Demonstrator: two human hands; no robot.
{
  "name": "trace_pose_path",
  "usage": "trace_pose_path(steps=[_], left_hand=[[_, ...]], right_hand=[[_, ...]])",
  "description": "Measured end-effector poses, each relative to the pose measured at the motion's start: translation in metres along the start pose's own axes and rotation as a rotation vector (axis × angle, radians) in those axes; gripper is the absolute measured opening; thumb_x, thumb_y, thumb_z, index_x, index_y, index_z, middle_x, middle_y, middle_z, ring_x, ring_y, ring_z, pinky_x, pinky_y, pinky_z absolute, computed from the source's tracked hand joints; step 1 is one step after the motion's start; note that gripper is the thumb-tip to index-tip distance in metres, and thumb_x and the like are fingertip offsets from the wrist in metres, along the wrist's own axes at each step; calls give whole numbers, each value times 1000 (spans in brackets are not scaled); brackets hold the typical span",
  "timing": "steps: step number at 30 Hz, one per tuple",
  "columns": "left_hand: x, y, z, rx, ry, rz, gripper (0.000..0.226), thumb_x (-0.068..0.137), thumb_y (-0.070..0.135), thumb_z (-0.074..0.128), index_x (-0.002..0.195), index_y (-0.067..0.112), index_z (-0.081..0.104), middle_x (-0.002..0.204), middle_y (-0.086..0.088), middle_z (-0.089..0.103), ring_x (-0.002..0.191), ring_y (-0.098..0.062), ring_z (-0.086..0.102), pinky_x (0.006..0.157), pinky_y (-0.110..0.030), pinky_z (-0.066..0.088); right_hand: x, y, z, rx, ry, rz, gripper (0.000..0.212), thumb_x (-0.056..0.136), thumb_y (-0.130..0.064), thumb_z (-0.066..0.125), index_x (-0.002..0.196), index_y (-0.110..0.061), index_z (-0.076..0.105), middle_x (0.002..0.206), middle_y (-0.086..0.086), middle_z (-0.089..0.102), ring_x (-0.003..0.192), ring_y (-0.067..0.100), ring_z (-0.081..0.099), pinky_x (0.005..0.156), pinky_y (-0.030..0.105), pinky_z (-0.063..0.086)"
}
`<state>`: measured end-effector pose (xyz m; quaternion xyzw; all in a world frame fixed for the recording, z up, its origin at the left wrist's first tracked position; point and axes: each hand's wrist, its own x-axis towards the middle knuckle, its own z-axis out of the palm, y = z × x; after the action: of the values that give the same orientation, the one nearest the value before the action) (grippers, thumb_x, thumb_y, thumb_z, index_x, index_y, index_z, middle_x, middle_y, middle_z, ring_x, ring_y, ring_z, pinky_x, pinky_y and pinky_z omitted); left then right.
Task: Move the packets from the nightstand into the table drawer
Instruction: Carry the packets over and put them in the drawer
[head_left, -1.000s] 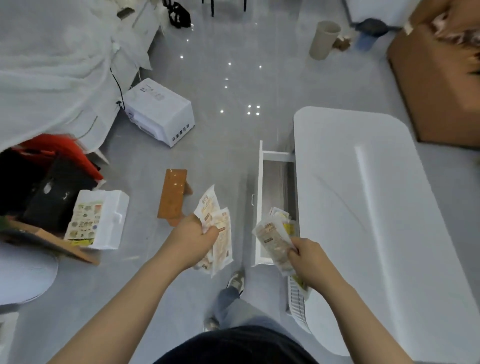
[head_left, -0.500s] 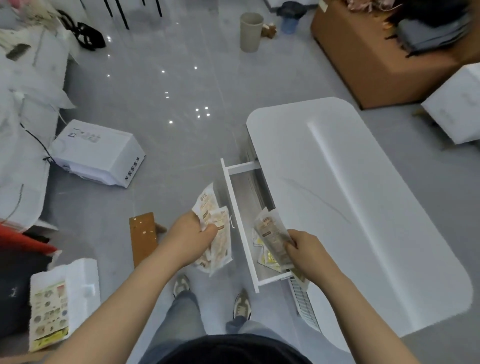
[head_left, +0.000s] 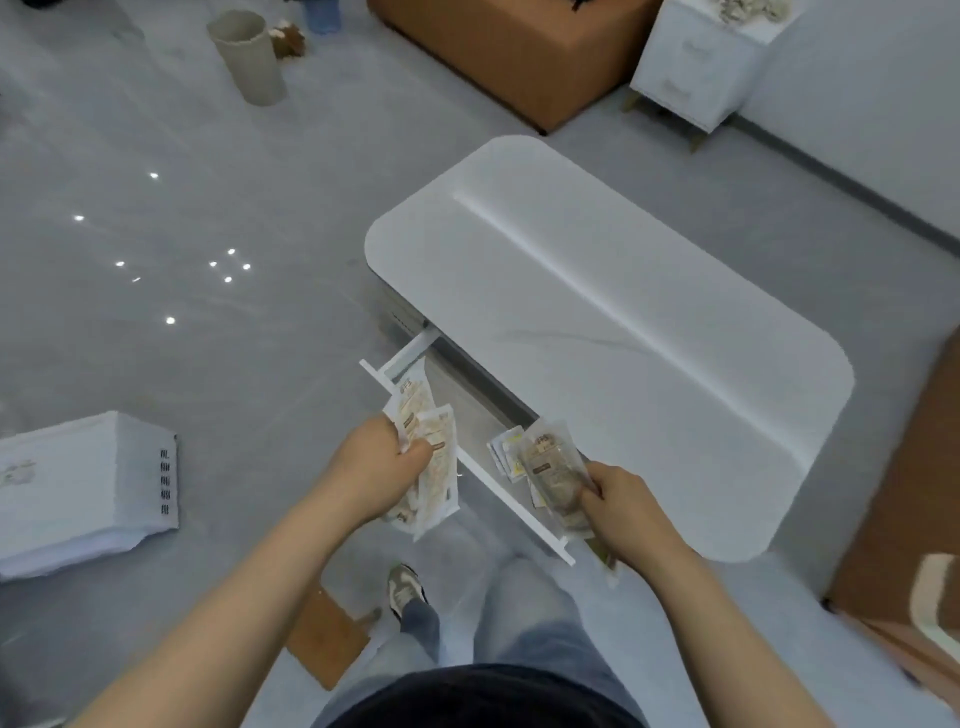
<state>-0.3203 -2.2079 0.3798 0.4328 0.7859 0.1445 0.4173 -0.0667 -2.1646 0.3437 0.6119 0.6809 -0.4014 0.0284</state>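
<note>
Now packets (head_left: 434, 457) are gripped in both the left hand (head_left: 379, 467) and the right hand (head_left: 623, 504), brought closer over the open drawer (head_left: 467, 410) at the counter's (head_left: 623, 338) eight o'clock edge; release seems due next.

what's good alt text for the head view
A person stands at the open drawer of a white table, the left hand gripping a bunch of packets and the right hand gripping another bunch above loose packets already lying inside.

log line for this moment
drawer open | left hand grips packet stack at drawer front | right hand grips second packet stack over drawer
</note>
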Motion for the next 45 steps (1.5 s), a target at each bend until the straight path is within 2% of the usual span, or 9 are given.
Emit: trace_pose_path(steps=[10,15,19,23,29,33,37,41,45], left_hand=[[68,26,7,111,-173,84,19,90,25,51,96,10,61,84,-2,64,76,-20,61,56,-24,43],[99,47,11,243,-172,58,34,91,24,52,61,11,44,56,0,49,51,-16,46,48,-23,33],[117,60,12,291,-213,89,28,91,25,51,66,15,51,70,-6,61,61,-19,56,51,-25,41],[134,68,14,325,-255,123,28,93,21,52,89,-5,62,75,-8,58,62,-16,55,46,-21,33],[182,60,9,370,-331,151,34,91,20,54,60,21,41,58,5,48,53,-8,47,44,-21,31],[227,41,-7,404,-419,198,11,89,24,59,87,13,60,69,7,57,62,-4,54,47,-18,34],[278,20,-18,388,-458,197,16,88,24,62,97,11,64,79,2,65,71,-11,61,53,-23,44],[320,-1,-15,354,-467,172,10,88,20,62,93,12,65,76,5,65,67,-8,61,51,-21,42],[349,-24,0,333,-458,132,9,88,18,61,94,12,63,76,6,61,65,-5,57,48,-18,37]], right_hand=[[14,11,-4,150,75,185,25,88,-4,41,87,-18,61,84,5,65,77,23,59,64,31,44],[38,21,-17,149,95,223,36,89,-4,41,63,-28,40,66,-5,51,67,19,49,54,28,34],[48,26,-19,134,87,264,30,89,-6,41,67,-26,44,67,-6,50,71,22,51,53,24,34],[55,26,-13,199,101,305,31,90,-6,41,67,-27,43,72,-2,53,71,21,51,57,29,37],[75,9,11,213,110,436,17,92,-11,39,84,-15,54,85,10,61,81,28,58,68,33,45],[95,-19,32,263,126,497,33,91,-7,39,67,-29,41,77,4,55,73,25,52,55,24,37],[128,-43,56,314,148,540,24,92,-9,39,96,-16,61,83,5,58,73,23,51,54,28,37],[167,-52,79,303,132,549,21,92,-9,39,95,-14,60,87,7,61,76,24,54,62,31,41],[208,-43,97,254,105,560,28,96,-12,37,111,-13,60,101,10,64,88,27,58,68,30,43]])
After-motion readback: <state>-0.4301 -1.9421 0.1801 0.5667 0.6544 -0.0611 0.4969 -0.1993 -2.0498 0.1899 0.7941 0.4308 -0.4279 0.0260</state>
